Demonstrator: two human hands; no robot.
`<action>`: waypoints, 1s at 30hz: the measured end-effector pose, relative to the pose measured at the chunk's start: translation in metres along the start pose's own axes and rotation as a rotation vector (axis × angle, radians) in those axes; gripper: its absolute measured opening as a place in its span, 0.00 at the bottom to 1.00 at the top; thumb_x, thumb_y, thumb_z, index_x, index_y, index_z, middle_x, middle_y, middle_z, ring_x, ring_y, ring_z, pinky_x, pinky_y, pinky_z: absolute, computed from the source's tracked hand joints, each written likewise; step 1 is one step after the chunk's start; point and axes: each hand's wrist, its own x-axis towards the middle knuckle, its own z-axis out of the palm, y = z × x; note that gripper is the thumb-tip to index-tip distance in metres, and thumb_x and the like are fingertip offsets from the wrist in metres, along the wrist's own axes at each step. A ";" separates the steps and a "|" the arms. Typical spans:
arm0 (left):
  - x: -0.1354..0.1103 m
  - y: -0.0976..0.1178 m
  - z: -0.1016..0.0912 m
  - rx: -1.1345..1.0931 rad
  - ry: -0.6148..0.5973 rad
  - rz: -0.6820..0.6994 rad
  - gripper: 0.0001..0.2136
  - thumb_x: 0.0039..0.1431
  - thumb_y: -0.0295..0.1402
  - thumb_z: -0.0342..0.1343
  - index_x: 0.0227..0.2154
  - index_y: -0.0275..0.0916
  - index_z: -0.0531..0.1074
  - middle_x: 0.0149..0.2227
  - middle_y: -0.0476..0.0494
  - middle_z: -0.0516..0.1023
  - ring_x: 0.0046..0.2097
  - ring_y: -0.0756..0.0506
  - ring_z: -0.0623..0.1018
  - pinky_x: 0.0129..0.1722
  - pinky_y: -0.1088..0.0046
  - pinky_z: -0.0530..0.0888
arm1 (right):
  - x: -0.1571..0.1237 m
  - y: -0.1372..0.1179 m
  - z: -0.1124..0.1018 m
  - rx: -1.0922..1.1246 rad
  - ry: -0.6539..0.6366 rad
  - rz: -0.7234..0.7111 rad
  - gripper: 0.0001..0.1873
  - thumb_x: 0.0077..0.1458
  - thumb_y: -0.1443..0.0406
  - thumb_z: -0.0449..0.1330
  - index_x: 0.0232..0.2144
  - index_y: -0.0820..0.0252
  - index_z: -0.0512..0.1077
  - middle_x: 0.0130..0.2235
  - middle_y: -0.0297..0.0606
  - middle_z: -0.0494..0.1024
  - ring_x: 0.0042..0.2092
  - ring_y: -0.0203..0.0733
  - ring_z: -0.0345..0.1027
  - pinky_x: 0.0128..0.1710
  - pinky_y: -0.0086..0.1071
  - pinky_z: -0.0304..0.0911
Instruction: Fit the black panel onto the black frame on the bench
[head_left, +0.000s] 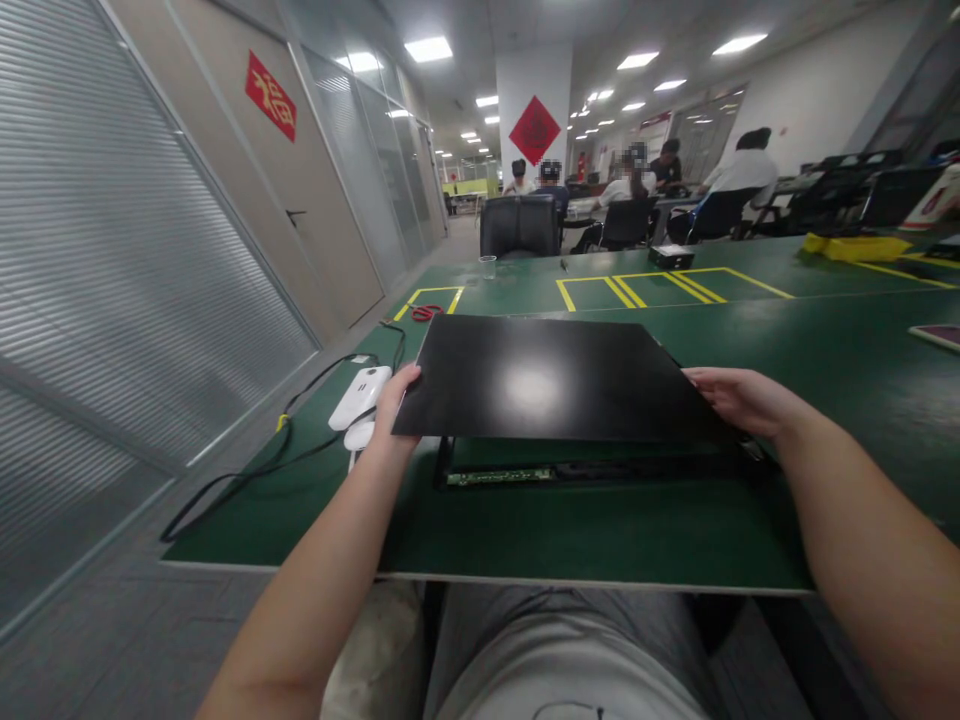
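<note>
A flat black panel [547, 375] is lifted a little above the green table [570, 530], tilted up toward me. My left hand [394, 395] grips its near left corner. On the opposite side, my right hand [739, 400] holds the near right edge, fingers lying over the top. Beneath the panel lies a dark frame with a green circuit strip [499, 478] showing along its front.
A white power strip [358, 398] with black cables [247, 475] lies at the table's left edge. Farther back are a clear cup [487, 266], a red object [426, 312], a small black box [671, 257] and yellow floor-tape marks. A black chair [519, 226] and several seated people are behind.
</note>
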 end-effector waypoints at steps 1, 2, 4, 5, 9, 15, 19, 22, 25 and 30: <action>0.000 -0.001 0.001 0.001 -0.002 0.006 0.05 0.45 0.26 0.61 0.28 0.34 0.76 0.24 0.48 0.79 0.27 0.47 0.78 0.29 0.74 0.75 | 0.003 0.001 -0.001 -0.005 0.028 0.009 0.13 0.52 0.70 0.55 0.41 0.63 0.74 0.37 0.45 0.81 0.35 0.38 0.74 0.35 0.27 0.69; 0.000 -0.002 0.001 0.004 -0.001 0.013 0.06 0.44 0.26 0.62 0.29 0.34 0.76 0.25 0.47 0.80 0.27 0.47 0.78 0.30 0.74 0.75 | 0.005 0.002 -0.001 -0.014 0.064 0.025 0.13 0.52 0.71 0.55 0.41 0.64 0.73 0.36 0.44 0.80 0.33 0.36 0.73 0.33 0.25 0.68; 0.001 -0.005 0.001 0.008 0.008 0.032 0.07 0.42 0.26 0.63 0.29 0.33 0.76 0.25 0.47 0.80 0.28 0.48 0.78 0.32 0.74 0.75 | 0.006 0.002 -0.001 -0.057 0.147 0.051 0.13 0.54 0.71 0.56 0.43 0.64 0.72 0.35 0.43 0.79 0.30 0.33 0.71 0.28 0.23 0.65; 0.002 -0.006 0.000 0.007 0.012 0.040 0.08 0.42 0.26 0.63 0.29 0.33 0.77 0.25 0.47 0.80 0.28 0.48 0.78 0.32 0.74 0.74 | 0.006 0.001 -0.001 -0.086 0.186 0.045 0.14 0.55 0.70 0.55 0.44 0.64 0.71 0.34 0.43 0.79 0.29 0.32 0.70 0.27 0.22 0.63; 0.007 -0.010 -0.004 0.004 0.002 0.057 0.08 0.41 0.25 0.63 0.29 0.32 0.77 0.25 0.47 0.80 0.29 0.49 0.77 0.33 0.75 0.74 | 0.002 -0.002 0.001 -0.165 0.287 0.009 0.16 0.59 0.69 0.53 0.50 0.65 0.68 0.34 0.46 0.79 0.28 0.32 0.71 0.26 0.22 0.62; 0.009 -0.015 -0.006 0.050 -0.009 0.077 0.10 0.40 0.26 0.65 0.30 0.33 0.77 0.27 0.46 0.81 0.29 0.48 0.78 0.33 0.74 0.74 | 0.005 -0.001 0.002 -0.277 0.390 0.000 0.17 0.60 0.70 0.50 0.50 0.68 0.68 0.31 0.47 0.79 0.25 0.33 0.69 0.23 0.23 0.58; 0.005 -0.018 -0.005 0.094 -0.009 0.060 0.11 0.39 0.27 0.66 0.30 0.34 0.77 0.28 0.45 0.80 0.30 0.47 0.78 0.34 0.72 0.74 | 0.010 0.001 -0.001 -0.345 0.428 0.004 0.17 0.59 0.71 0.50 0.50 0.68 0.68 0.29 0.45 0.78 0.23 0.32 0.68 0.22 0.22 0.57; 0.004 -0.022 -0.005 0.144 -0.020 0.045 0.13 0.39 0.29 0.66 0.32 0.34 0.77 0.28 0.46 0.80 0.30 0.46 0.78 0.33 0.71 0.74 | 0.011 0.002 -0.003 -0.378 0.457 0.013 0.17 0.59 0.72 0.50 0.50 0.68 0.69 0.27 0.43 0.77 0.22 0.32 0.68 0.22 0.23 0.57; 0.004 -0.026 -0.006 0.156 -0.035 0.025 0.14 0.38 0.29 0.67 0.32 0.35 0.76 0.28 0.46 0.80 0.30 0.47 0.78 0.32 0.71 0.74 | 0.013 0.002 -0.004 -0.397 0.479 0.020 0.18 0.58 0.72 0.50 0.50 0.67 0.69 0.25 0.41 0.77 0.22 0.32 0.68 0.21 0.22 0.57; 0.001 -0.029 -0.005 0.175 -0.086 -0.019 0.14 0.40 0.29 0.67 0.34 0.35 0.76 0.29 0.46 0.81 0.29 0.47 0.78 0.31 0.72 0.74 | 0.013 0.004 -0.007 -0.410 0.498 0.007 0.17 0.57 0.72 0.50 0.48 0.66 0.69 0.25 0.41 0.77 0.22 0.33 0.68 0.21 0.22 0.58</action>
